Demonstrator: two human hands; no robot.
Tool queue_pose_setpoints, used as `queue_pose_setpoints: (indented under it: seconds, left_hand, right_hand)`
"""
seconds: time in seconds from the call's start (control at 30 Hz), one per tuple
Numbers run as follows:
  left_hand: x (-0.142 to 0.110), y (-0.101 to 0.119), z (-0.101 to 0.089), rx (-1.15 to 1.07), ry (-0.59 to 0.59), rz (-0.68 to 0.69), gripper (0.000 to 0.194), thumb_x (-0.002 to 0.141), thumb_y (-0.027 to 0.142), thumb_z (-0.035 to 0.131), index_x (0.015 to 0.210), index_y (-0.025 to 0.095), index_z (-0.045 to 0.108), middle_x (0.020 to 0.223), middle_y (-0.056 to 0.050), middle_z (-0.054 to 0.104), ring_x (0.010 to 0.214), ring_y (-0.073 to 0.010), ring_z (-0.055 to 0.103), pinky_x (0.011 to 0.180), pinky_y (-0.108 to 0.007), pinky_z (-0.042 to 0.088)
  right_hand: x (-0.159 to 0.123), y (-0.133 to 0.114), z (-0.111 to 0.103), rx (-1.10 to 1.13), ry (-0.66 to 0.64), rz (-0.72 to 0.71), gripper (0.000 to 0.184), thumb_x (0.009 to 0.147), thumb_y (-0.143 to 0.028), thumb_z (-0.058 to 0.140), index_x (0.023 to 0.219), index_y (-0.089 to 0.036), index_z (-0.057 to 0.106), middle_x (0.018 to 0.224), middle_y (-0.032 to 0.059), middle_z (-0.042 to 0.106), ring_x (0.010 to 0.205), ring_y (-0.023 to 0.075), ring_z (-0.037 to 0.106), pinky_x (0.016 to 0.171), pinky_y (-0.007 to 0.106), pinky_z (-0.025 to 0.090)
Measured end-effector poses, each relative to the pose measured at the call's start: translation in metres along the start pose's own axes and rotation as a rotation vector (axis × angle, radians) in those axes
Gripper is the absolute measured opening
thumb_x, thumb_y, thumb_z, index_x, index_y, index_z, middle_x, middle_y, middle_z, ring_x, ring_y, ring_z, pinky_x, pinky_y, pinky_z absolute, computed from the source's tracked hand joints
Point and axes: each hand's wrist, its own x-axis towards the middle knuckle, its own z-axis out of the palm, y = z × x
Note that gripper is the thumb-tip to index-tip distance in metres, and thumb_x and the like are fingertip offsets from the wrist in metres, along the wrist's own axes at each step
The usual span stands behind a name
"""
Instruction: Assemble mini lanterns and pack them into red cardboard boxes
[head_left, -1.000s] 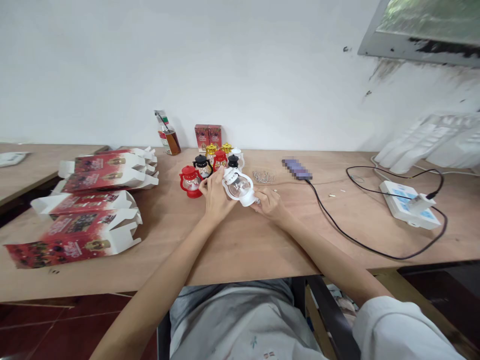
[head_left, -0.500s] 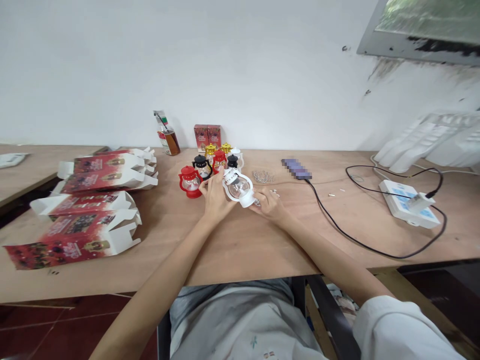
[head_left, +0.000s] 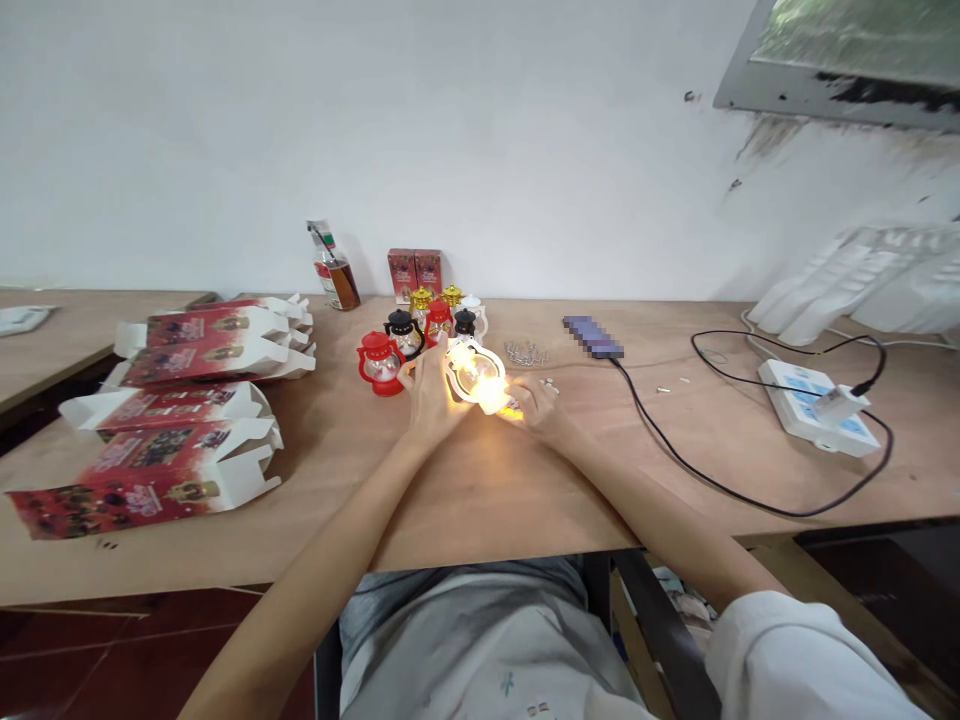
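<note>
A small white toy lantern [head_left: 474, 374] glows bright yellow-orange, tilted with its base toward the lower right. My left hand [head_left: 433, 398] is closed around its top and side. At the base, my right hand [head_left: 541, 407] has its fingers closed against the lantern's underside; the glare partly hides their contact. Just behind and left stand a red lantern [head_left: 381, 364], a black lantern [head_left: 405, 333], another red one and another black one. Two gold-topped lanterns [head_left: 421, 300] and a second white lantern [head_left: 474, 311] are behind these.
Printed red boxes [head_left: 172, 450], unfolded at their flaps, lie at left. Two small red boxes [head_left: 415, 272] and a bottle [head_left: 339, 280] stand by the wall. Small metal pieces [head_left: 525, 354] lie beyond my right hand. A phone [head_left: 592, 337] is cabled to a power strip [head_left: 814, 410].
The white lantern has lit up, casting yellow light on my hands and the table. Both hands stay in nearly the same place, with the right fingers shifted slightly at the base.
</note>
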Motion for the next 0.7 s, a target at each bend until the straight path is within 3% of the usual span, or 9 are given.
queue_pose_setpoints:
  seconds: [0.1, 0.2, 0.3, 0.37, 0.43, 0.5, 0.53, 0.6, 0.7]
  left_hand:
    - [0.000, -0.001, -0.001, 0.048, -0.008, 0.031, 0.089, 0.069, 0.041, 0.071, 0.143, 0.021, 0.026, 0.133, -0.018, 0.046, 0.122, -0.0347, 0.043, 0.097, -0.047, 0.026]
    - [0.000, -0.001, -0.004, 0.109, -0.081, 0.075, 0.066, 0.073, 0.036, 0.068, 0.134, 0.028, 0.043, 0.140, -0.015, 0.038, 0.127, -0.0368, 0.036, 0.098, -0.049, 0.023]
    - [0.002, -0.002, -0.007, 0.110, -0.141, 0.087, 0.049, 0.076, 0.037, 0.065, 0.124, 0.032, 0.055, 0.139, -0.013, 0.038, 0.126, -0.0355, 0.038, 0.099, -0.050, 0.022]
    - [0.004, -0.005, -0.007, 0.082, -0.143, 0.036, 0.049, 0.074, 0.039, 0.066, 0.122, 0.031, 0.057, 0.135, -0.013, 0.042, 0.124, -0.0347, 0.041, 0.100, -0.050, 0.023]
    - [0.005, -0.008, -0.005, 0.037, -0.132, -0.068, 0.054, 0.072, 0.036, 0.068, 0.124, 0.030, 0.055, 0.132, -0.013, 0.045, 0.122, -0.0345, 0.043, 0.099, -0.050, 0.026]
    - [0.006, -0.012, -0.004, -0.031, -0.124, -0.180, 0.058, 0.070, 0.031, 0.067, 0.126, 0.030, 0.052, 0.129, -0.012, 0.047, 0.121, -0.0342, 0.045, 0.098, -0.050, 0.030]
    - [0.006, -0.014, -0.003, -0.072, -0.127, -0.221, 0.059, 0.069, 0.029, 0.066, 0.127, 0.030, 0.051, 0.128, -0.011, 0.048, 0.120, -0.0338, 0.046, 0.098, -0.050, 0.032]
    - [0.007, -0.016, -0.002, -0.146, -0.142, -0.263, 0.062, 0.067, 0.024, 0.064, 0.128, 0.029, 0.049, 0.124, -0.010, 0.050, 0.118, -0.0327, 0.048, 0.097, -0.049, 0.035]
    - [0.006, -0.018, -0.001, -0.215, -0.144, -0.278, 0.064, 0.066, 0.021, 0.063, 0.128, 0.027, 0.048, 0.122, -0.009, 0.051, 0.116, -0.0307, 0.050, 0.096, -0.046, 0.038]
  right_hand:
    - [0.001, 0.000, -0.001, -0.005, -0.002, 0.005, 0.018, 0.088, -0.025, 0.053, 0.103, -0.018, 0.045, 0.081, 0.0071, 0.061, 0.073, 0.0166, 0.061, 0.059, 0.025, 0.048]
    - [0.002, -0.002, 0.000, 0.030, -0.015, -0.003, 0.018, 0.087, -0.020, 0.053, 0.103, -0.018, 0.046, 0.085, 0.0079, 0.063, 0.072, 0.0167, 0.062, 0.059, 0.026, 0.050]
    - [0.002, -0.002, 0.001, 0.146, -0.035, -0.015, 0.025, 0.085, -0.015, 0.054, 0.109, -0.019, 0.046, 0.091, 0.0088, 0.065, 0.077, 0.0172, 0.064, 0.063, 0.028, 0.052]
    - [0.000, 0.000, 0.002, 0.262, -0.044, 0.009, 0.033, 0.085, -0.017, 0.055, 0.115, -0.019, 0.043, 0.099, 0.0096, 0.065, 0.089, 0.0183, 0.065, 0.069, 0.030, 0.054]
    - [-0.002, 0.008, 0.004, 0.332, -0.010, 0.115, 0.036, 0.085, -0.022, 0.057, 0.118, -0.019, 0.043, 0.103, 0.0096, 0.065, 0.095, 0.0190, 0.064, 0.074, 0.032, 0.054]
    - [-0.002, 0.021, 0.008, 0.290, -0.006, 0.306, 0.026, 0.086, -0.024, 0.055, 0.111, -0.019, 0.050, 0.096, 0.0084, 0.066, 0.089, 0.0197, 0.064, 0.074, 0.034, 0.053]
    - [-0.001, 0.030, 0.011, 0.243, -0.049, 0.401, 0.018, 0.088, -0.024, 0.053, 0.104, -0.018, 0.054, 0.091, 0.0079, 0.066, 0.085, 0.0201, 0.063, 0.073, 0.035, 0.051]
    - [0.005, 0.046, 0.017, 0.172, -0.262, 0.506, 0.014, 0.090, -0.024, 0.048, 0.091, -0.018, 0.060, 0.085, 0.0079, 0.066, 0.083, 0.0209, 0.061, 0.075, 0.035, 0.048]
    - [0.018, 0.063, 0.031, 0.172, -0.705, 0.442, 0.019, 0.090, -0.024, 0.049, 0.087, -0.015, 0.066, 0.092, 0.0105, 0.067, 0.092, 0.0223, 0.057, 0.083, 0.034, 0.041]
